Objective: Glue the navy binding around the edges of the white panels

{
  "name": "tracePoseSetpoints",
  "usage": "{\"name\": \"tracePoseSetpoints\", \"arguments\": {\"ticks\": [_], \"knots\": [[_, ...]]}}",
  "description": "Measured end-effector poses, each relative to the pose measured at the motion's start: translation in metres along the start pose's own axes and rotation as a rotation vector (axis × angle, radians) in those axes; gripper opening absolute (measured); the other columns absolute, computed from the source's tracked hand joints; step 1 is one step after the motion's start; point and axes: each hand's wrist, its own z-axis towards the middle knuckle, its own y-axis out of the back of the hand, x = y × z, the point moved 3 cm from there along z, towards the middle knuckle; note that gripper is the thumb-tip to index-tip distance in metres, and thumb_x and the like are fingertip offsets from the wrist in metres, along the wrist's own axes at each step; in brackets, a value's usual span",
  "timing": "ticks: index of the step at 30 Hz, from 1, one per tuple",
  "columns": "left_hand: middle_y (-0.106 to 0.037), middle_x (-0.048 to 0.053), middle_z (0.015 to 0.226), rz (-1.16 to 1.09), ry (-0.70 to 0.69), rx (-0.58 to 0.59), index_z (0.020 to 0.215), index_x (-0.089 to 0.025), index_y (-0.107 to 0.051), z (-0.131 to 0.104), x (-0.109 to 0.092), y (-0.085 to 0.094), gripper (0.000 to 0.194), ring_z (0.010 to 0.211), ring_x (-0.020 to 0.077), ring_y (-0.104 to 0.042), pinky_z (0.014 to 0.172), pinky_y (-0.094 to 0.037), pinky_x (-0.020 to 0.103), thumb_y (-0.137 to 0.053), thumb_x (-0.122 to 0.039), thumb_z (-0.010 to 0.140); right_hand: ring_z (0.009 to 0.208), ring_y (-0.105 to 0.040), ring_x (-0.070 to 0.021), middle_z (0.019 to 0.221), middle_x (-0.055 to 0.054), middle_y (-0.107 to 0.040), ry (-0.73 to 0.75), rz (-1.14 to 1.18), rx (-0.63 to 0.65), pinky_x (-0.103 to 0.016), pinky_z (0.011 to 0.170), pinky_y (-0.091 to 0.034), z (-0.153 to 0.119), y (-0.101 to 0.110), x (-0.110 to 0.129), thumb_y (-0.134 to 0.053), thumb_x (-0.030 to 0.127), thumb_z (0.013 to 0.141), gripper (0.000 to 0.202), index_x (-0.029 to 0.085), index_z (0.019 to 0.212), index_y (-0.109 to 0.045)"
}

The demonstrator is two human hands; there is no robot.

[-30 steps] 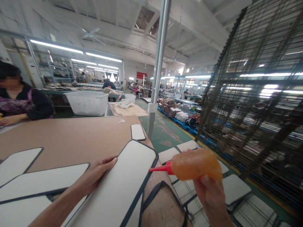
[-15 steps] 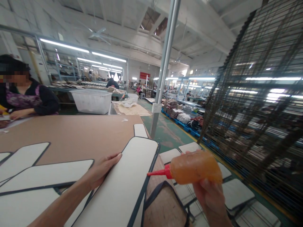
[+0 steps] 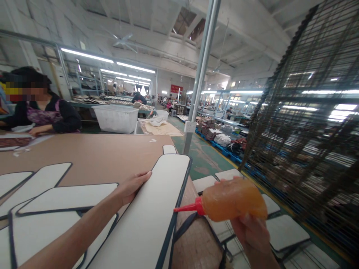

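My left hand (image 3: 137, 186) grips the left edge of a long white panel (image 3: 157, 201) with rounded corners and a dark edge strip. The panel is tilted and reaches toward the table's far right corner. In my right hand (image 3: 249, 228) is a squeeze bottle (image 3: 234, 200) of amber liquid, lying sideways. Its red pointed nozzle (image 3: 186, 208) touches, or nearly touches, the panel's dark right edge. My right fingers wrap around the bottle from behind and below.
More dark-edged white panels (image 3: 70, 198) overlap on the brown table (image 3: 112, 149) at left. Others (image 3: 288, 231) lie low at right, near a tall wire rack (image 3: 303, 123). A metal post (image 3: 198, 86) rises past the table corner. Across the table sits a co-worker (image 3: 47, 108).
The camera view has shifted slightly left, so the surroundings appear further right. The nozzle has slid a little along the panel's right edge toward me. Both hands keep their hold.
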Motion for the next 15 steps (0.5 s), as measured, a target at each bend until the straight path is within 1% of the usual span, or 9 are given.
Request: {"name": "tracePoseSetpoints", "arguments": {"ticks": [3,6,10,13,15], "knots": [[-0.074,0.006,0.068,0.001,0.006,-0.030,0.093,-0.015,-0.066,0.002,-0.005,-0.004,0.023,0.057,0.0215,-0.068,0.054,-0.056,0.030,-0.069,-0.030,0.075,0.103,-0.062,-0.0377,0.107,-0.013,-0.069,0.003,0.026,0.017,-0.056,0.085,-0.049,-0.001,-0.001,0.002,-0.076,0.036,0.064,0.067,0.025,0.126,-0.053],[-0.073,0.006,0.064,0.004,0.004,-0.038,0.091,-0.014,-0.065,0.002,-0.011,-0.009,0.016,0.053,0.0199,-0.067,0.052,-0.055,0.029,-0.064,-0.025,0.080,0.107,-0.060,-0.0367,0.110,-0.013,-0.068,-0.008,0.066,0.026,-0.056,0.088,-0.048,-0.003,-0.001,0.002,-0.075,0.034,0.065,0.065,0.026,0.126,-0.053],[-0.072,0.006,0.063,0.004,-0.006,-0.038,0.089,-0.012,-0.064,0.006,-0.016,-0.012,0.012,0.053,0.0179,-0.066,0.052,-0.054,0.027,-0.058,-0.020,0.084,0.105,-0.061,-0.0367,0.113,-0.012,-0.067,0.010,0.079,0.083,-0.055,0.086,-0.050,-0.004,0.005,0.002,-0.074,0.034,0.066,0.063,0.029,0.125,-0.053],[-0.071,0.005,0.062,0.005,-0.007,-0.050,0.086,-0.013,-0.063,0.012,-0.017,-0.014,0.009,0.055,0.0175,-0.066,0.052,-0.054,0.026,-0.057,-0.019,0.084,0.105,-0.061,-0.0359,0.113,-0.012,-0.067,-0.017,0.063,0.124,-0.054,0.086,-0.050,-0.005,0.010,0.000,-0.074,0.035,0.067,0.061,0.030,0.125,-0.053],[-0.071,0.005,0.061,0.008,-0.002,-0.064,0.085,-0.013,-0.063,0.016,-0.018,-0.015,0.009,0.054,0.0174,-0.066,0.051,-0.054,0.026,-0.056,-0.018,0.085,0.105,-0.061,-0.0349,0.113,-0.012,-0.067,-0.020,0.038,0.094,-0.052,0.087,-0.050,-0.007,0.011,0.001,-0.075,0.037,0.066,0.063,0.029,0.125,-0.053]]}}
